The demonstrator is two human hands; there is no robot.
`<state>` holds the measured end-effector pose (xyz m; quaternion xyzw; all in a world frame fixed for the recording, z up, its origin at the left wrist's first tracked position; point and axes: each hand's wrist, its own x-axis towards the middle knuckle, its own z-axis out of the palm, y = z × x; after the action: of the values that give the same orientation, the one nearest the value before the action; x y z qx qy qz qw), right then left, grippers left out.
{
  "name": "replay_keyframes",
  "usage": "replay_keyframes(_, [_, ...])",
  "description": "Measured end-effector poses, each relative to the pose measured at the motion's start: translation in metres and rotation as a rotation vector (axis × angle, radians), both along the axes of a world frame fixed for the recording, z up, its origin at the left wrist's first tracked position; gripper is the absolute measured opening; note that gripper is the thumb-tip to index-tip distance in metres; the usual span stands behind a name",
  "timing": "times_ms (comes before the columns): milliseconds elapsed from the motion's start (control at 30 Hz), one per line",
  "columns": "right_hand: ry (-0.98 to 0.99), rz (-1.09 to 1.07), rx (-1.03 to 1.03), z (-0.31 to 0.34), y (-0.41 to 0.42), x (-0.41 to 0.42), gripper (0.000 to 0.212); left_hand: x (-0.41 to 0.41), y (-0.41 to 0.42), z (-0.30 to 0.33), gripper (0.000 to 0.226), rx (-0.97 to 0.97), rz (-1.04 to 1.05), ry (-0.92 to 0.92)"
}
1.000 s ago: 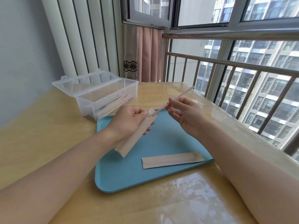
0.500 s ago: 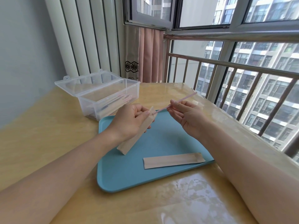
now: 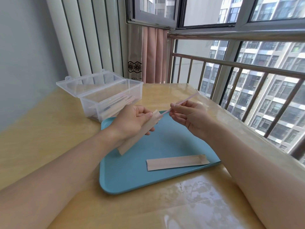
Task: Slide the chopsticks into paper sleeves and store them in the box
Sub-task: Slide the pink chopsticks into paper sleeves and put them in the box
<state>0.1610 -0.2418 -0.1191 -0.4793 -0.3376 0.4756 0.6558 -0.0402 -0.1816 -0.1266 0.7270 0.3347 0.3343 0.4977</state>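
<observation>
A spare paper sleeve lies on the blue tray below the hands; the left hand grips a sleeve as the right hand pinches pink chopsticks at its mouth; beyond the left hand, the open box on the bench.

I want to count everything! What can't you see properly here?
Head view, three things:
- The chopsticks: blurred, so one or two cannot be told; the tip is hidden inside the sleeve.
- The box: its cloudy walls blur the contents, no count possible.
- The left hand covers the sleeve's middle.
</observation>
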Motion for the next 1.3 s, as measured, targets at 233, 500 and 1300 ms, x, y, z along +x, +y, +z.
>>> replay_keyframes(233, [-0.137,0.141,-0.114,-0.005,-0.001,-0.006,0.013,0.001,-0.001,-0.003,0.015,-0.103,-0.019,0.034])
replay_keyframes(500, [-0.106,0.096,-0.101,-0.004,0.0,-0.011,0.028,0.0,-0.001,-0.001,0.016,-0.125,-0.021,0.027])
replay_keyframes(1300, [-0.529,0.213,-0.02,-0.006,-0.001,-0.01,0.029,-0.001,-0.005,0.002,0.014,-0.123,0.008,0.047])
